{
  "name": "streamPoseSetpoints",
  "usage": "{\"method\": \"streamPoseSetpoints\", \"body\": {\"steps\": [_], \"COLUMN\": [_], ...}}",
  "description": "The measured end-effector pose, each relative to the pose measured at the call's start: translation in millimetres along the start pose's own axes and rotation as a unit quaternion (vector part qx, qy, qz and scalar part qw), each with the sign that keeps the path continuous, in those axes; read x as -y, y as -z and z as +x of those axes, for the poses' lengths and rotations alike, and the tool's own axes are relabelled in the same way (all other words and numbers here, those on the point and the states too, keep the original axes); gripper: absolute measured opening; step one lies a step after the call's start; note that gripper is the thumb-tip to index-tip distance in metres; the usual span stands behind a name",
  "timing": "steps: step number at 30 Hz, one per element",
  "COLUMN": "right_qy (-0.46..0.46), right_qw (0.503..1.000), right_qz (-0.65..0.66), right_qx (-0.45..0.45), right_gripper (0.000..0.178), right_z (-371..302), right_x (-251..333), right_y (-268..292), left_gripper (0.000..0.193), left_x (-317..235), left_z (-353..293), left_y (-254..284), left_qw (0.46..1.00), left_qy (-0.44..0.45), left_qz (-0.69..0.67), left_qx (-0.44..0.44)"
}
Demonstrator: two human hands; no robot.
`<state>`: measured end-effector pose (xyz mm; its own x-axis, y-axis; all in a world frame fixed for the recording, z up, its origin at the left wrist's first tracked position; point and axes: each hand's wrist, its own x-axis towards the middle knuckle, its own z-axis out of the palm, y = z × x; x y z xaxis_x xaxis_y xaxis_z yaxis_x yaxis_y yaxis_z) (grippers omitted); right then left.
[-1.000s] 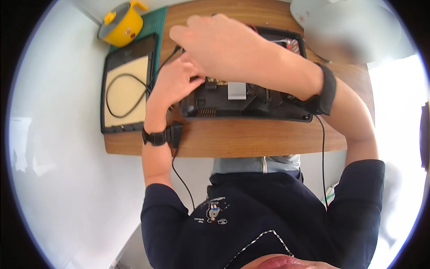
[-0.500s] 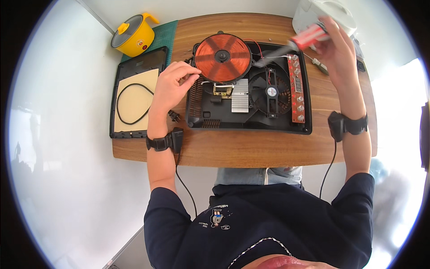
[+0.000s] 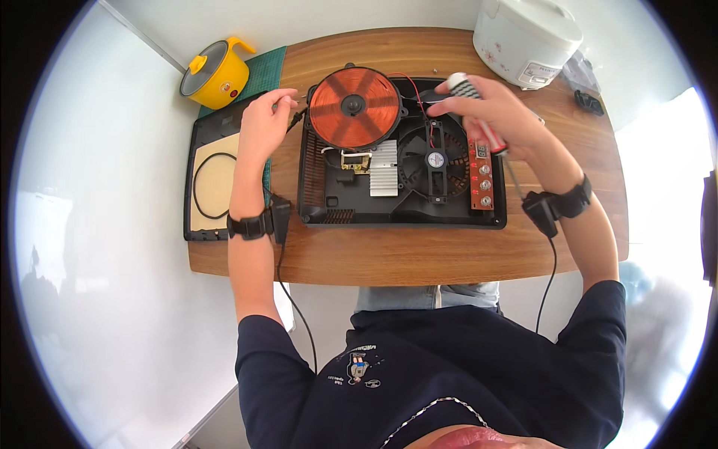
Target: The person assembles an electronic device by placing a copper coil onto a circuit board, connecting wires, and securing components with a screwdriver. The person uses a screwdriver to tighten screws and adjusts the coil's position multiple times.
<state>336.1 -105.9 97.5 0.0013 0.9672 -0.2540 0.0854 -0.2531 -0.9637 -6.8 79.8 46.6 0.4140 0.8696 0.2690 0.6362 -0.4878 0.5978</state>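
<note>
My right hand (image 3: 520, 120) grips a screwdriver (image 3: 493, 140) with a red, white and black handle, its shaft pointing back toward me. It hovers over the right part of an opened induction cooker base (image 3: 419, 218). My left hand (image 3: 262, 127) is left of the copper coil (image 3: 336, 123), thumb and fingertips pinched together; what they hold, if anything, is too small to name. The coil sits on the base at upper left. In the base are a finned heat sink (image 3: 384, 176), a black fan (image 3: 411, 159) and a red control board (image 3: 481, 198), partly covered by my right hand.
At the back left, a yellow pot (image 3: 224, 82) stands by a green mat (image 3: 269, 67). A black panel (image 3: 196, 138) with a cream sheet and looped cord lies at left. A white rice cooker (image 3: 523, 45) stands at the back right, beside a plastic bag (image 3: 583, 75).
My left hand has moved left, away from the coil. My right hand has moved left and lower, turning the screwdriver so its shaft points toward me instead of toward the coil.
</note>
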Motion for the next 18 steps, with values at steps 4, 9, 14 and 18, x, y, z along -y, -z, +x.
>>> {"method": "streamPoseSetpoints", "body": {"steps": [4,9,14,18], "right_qy": [-0.03,-0.033,-0.029,-0.028], "right_qw": [0.999,0.998,0.999,0.997], "right_qz": [-0.031,-0.06,-0.024,0.054], "right_qx": [0.019,-0.005,-0.028,-0.047], "right_gripper": [0.037,0.035,0.035,0.038], "right_z": [21.5,34.5,33.2,31.1], "right_x": [-2.0,-14.1,-19.6,-22.9], "right_y": [-28.1,-36.8,-44.1,-43.4], "left_gripper": [0.03,0.03,0.03,0.031], "left_x": [7.4,0.2,0.0,9.5], "left_z": [15.2,19.1,20.5,26.0], "left_y": [-6.2,-11.9,-18.1,-34.9], "left_qw": [0.998,0.997,0.996,0.996], "left_qy": [-0.001,-0.004,-0.006,0.028], "left_qz": [0.01,0.029,0.045,0.057], "left_qx": [0.054,0.071,0.081,0.062]}}
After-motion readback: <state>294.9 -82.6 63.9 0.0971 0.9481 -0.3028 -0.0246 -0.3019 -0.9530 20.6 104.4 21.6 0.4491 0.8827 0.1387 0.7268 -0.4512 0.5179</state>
